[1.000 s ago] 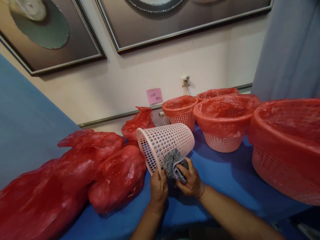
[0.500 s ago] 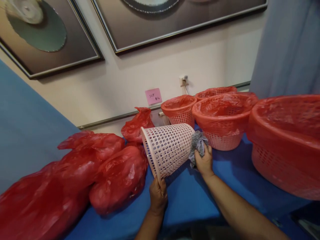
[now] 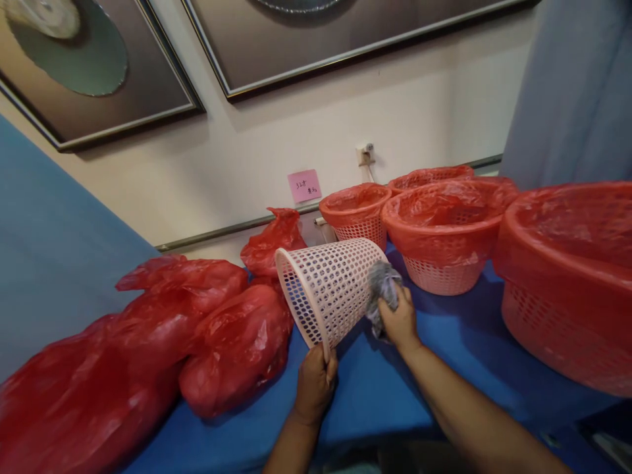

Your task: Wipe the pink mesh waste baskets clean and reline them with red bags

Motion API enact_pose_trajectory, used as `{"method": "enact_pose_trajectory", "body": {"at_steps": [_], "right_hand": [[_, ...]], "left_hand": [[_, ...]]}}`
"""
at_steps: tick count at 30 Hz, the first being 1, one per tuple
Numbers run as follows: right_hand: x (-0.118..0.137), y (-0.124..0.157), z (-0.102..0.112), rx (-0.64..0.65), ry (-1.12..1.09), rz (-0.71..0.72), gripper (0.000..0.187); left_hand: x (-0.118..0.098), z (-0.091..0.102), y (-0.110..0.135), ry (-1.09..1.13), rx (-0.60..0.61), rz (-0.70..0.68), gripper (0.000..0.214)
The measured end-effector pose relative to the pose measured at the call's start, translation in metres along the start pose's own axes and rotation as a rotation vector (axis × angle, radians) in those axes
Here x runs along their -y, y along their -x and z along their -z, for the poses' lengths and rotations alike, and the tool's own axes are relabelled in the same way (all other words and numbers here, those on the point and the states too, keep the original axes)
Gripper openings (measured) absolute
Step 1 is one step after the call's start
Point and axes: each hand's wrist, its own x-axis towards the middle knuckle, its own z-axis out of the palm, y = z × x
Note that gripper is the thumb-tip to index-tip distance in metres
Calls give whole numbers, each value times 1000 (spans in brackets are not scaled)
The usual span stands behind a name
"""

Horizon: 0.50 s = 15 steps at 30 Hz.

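Unlined pale basket (image 3: pixel 336 280): wiping apparently unfinished.
Left hand (image 3: pixel 316 382) clamped the rim, basket sideways beyond it; right hand (image 3: pixel 401 321) clutched a grey cloth (image 3: pixel 381 286) against its base end. Lined baskets (image 3: pixel 442 273) stood right of both hands.

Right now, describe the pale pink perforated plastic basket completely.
The pale pink, tapered, plastic-looking basket has rows of holes and a wider rim. It is tipped sideways over the blue table cover, open end leftward; contact beneath is unclear. The left hand grips its near rim; the right hand holds a crumpled grey cloth against its narrow end.
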Motion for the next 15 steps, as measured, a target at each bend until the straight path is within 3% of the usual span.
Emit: {"method": "enact_pose_trajectory", "body": {"at_steps": [2, 3, 6, 10, 12, 15], "right_hand": [[-11, -14, 1, -95, 39, -172, 50], [-12, -15, 2, -98, 46, -172, 51], [5, 2, 6, 10, 10, 133, 52], [40, 42, 11, 325, -111, 652, 58], [49, 53, 12, 405, -138, 739, 60], [55, 59, 12, 440, -137, 741, 61]], "left_hand": [[1, -1, 1, -68, 28, -45, 20], [2, -2, 1, -91, 44, -69, 16], [4, -1, -2, -136, 79, -104, 27], [3, 6, -9, -151, 84, -4, 35], [-1, 11, -12, -90, 97, 48, 29], [-11, 17, -14, 168, 109, 123, 28]]}}
